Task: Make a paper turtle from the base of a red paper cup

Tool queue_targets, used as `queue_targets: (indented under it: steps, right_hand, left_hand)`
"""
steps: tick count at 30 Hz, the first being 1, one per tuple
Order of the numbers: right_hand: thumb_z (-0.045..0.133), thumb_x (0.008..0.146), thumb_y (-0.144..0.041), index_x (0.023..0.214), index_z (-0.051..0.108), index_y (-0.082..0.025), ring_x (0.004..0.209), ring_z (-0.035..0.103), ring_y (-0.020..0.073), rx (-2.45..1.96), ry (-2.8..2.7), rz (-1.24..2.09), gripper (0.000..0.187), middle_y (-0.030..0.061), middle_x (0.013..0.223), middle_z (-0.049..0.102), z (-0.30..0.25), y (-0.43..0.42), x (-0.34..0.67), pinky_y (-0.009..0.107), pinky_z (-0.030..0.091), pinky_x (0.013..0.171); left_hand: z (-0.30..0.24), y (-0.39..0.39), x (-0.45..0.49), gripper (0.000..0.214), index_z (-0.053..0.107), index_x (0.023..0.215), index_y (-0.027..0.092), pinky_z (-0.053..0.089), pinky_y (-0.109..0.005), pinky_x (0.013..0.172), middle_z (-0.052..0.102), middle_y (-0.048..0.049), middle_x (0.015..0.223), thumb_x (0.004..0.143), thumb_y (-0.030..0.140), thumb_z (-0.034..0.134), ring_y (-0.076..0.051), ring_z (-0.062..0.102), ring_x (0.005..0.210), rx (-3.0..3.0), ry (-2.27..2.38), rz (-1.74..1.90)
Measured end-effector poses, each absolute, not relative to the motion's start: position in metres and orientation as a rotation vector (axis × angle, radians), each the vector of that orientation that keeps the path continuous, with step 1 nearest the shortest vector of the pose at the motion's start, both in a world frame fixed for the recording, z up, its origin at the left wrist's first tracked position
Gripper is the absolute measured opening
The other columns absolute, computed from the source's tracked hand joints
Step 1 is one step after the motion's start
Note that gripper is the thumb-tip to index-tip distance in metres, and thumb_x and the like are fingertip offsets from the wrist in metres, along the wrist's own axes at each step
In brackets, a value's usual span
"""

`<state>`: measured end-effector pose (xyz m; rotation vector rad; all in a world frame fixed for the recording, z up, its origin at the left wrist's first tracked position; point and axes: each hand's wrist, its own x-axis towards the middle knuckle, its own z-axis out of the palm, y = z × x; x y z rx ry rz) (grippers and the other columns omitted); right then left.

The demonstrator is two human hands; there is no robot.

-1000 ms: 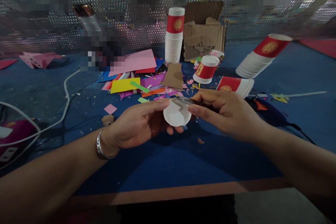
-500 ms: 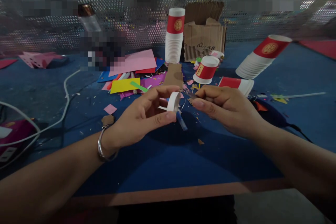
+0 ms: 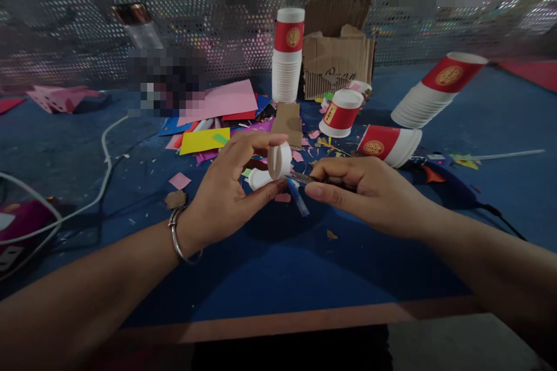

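My left hand (image 3: 226,191) pinches a white cut-off cup bottom (image 3: 278,161) between thumb and fingers, turned on edge above the blue table. A white paper strip (image 3: 259,178) curls off its lower side. My right hand (image 3: 361,191) is closed round a small pair of scissors (image 3: 300,177); their blades point left and touch the white piece. A blue stick-like piece (image 3: 298,199) lies just under the blades. A metal bangle is on my left wrist.
Behind my hands lie coloured paper sheets and scraps (image 3: 209,139), an upright stack of red-and-white cups (image 3: 287,58), a torn cardboard box (image 3: 337,58), a leaning cup stack (image 3: 435,90), two loose cups (image 3: 342,113) and a dark glue gun (image 3: 448,185). A white cable (image 3: 104,156) runs at the left.
My left hand has turned the white cup bottom from flat-facing to on edge and raised it slightly. A strip now curls off it. My right hand dropped a little, blades still at the piece.
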<state>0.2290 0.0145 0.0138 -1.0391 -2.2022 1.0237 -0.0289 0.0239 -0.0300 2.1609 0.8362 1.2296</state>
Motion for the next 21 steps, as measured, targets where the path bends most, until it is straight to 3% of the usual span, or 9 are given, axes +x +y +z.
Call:
queue_targets:
  steps: [6, 15, 21]
  right_hand:
    - [0.063, 0.107, -0.050, 0.078, 0.060, -0.021, 0.064, 0.045, 0.0119, -1.042, -2.204, 0.999, 0.041, -0.0036, 0.069, 0.049, 0.011, 0.014, 0.230, 0.028, 0.034, 0.061]
    - [0.063, 0.106, -0.046, 0.073, 0.054, -0.021, 0.063, 0.041, 0.0105, -1.038, -2.197, 1.016, 0.042, -0.0048, 0.066, 0.043, 0.013, 0.013, 0.229, 0.028, 0.033, 0.059]
    - [0.064, 0.106, -0.045, 0.076, 0.058, -0.021, 0.064, 0.044, 0.0108, -1.015, -2.199, 1.010, 0.039, -0.0048, 0.067, 0.047, 0.011, 0.014, 0.228, 0.028, 0.034, 0.060]
  left_hand:
    - [-0.028, 0.022, -0.028, 0.052, 0.067, 0.146, 0.032, 0.063, -0.049, 0.103, 0.071, -0.0097, 0.135, 0.097, 0.031, 0.086, -0.028, 0.071, 0.120, 2.185, 0.887, 1.244]
    - [-0.021, 0.017, -0.028, 0.049, 0.070, 0.143, 0.031, 0.064, -0.050, 0.103, 0.074, -0.0100, 0.137, 0.096, 0.031, 0.086, -0.031, 0.070, 0.128, 2.259, 0.888, 1.280]
    - [-0.016, 0.013, -0.027, 0.053, 0.068, 0.144, 0.032, 0.064, -0.054, 0.106, 0.072, -0.0092, 0.141, 0.095, 0.033, 0.088, -0.032, 0.069, 0.130, 2.273, 1.004, 1.292]
